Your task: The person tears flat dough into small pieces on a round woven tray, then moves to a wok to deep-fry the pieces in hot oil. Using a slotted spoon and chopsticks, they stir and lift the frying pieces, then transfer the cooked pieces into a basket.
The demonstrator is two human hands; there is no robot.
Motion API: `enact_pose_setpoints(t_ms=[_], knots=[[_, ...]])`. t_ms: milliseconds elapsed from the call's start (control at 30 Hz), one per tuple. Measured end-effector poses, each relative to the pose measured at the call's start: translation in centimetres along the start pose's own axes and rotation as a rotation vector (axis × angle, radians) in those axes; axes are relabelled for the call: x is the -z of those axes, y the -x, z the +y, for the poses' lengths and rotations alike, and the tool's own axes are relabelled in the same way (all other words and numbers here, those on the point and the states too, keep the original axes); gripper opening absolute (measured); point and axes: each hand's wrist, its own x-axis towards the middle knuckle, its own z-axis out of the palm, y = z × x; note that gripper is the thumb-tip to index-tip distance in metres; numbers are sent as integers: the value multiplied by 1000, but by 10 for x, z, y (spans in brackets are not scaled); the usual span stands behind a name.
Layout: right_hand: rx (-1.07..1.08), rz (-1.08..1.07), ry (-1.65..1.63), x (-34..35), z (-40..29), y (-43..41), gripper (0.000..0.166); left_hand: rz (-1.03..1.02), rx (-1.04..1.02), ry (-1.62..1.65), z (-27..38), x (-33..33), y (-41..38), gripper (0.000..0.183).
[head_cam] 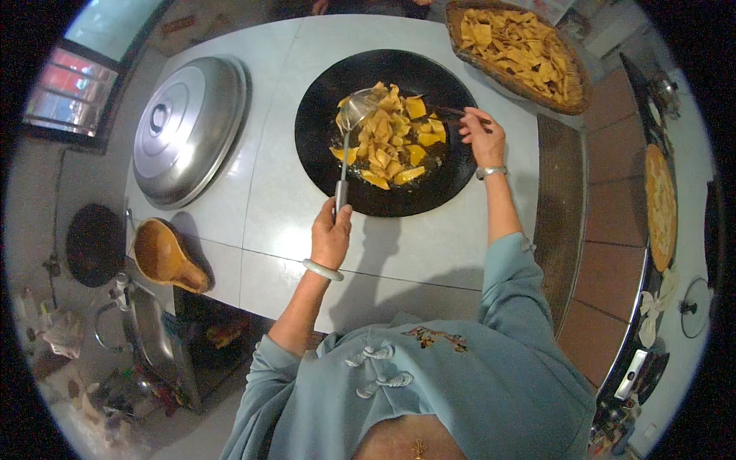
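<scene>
My left hand is closed around the grey handle of a metal skimmer. The skimmer's round head lies over the left part of a pile of yellow, flat fried pieces. These pieces sit in a large black wok set into the counter, with bubbling liquid at their edges. My right hand holds dark chopsticks above the wok's right side, their tips reaching towards the pieces. Whether the tips grip a piece, I cannot tell.
A domed metal lid rests on the tiled counter at left. Near the front left corner lies a gourd ladle. A woven basket full of yellow pieces stands at the back right. A sink tap is at lower left.
</scene>
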Motion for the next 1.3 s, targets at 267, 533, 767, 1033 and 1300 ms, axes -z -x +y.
enact_pose_setpoints(t_ms=[267,533,767,1033,1300], knots=[[-107,97,-35,14,47,-37,23,101,-171,-266,1,5,-53,26],[-313,87,-243,-45,72,-64,22,73,-189,-214,-37,-14,-95,21],[-359,-69,-258,-72,74,-52,23,-55,44,90,-15,-20,-76,23],[-203,-324,-132,-53,29,12,23,-1,47,-24,-4,9,-16,31],[-157,-432,-10,-29,-29,63,23,90,-51,-143,4,45,12,40]])
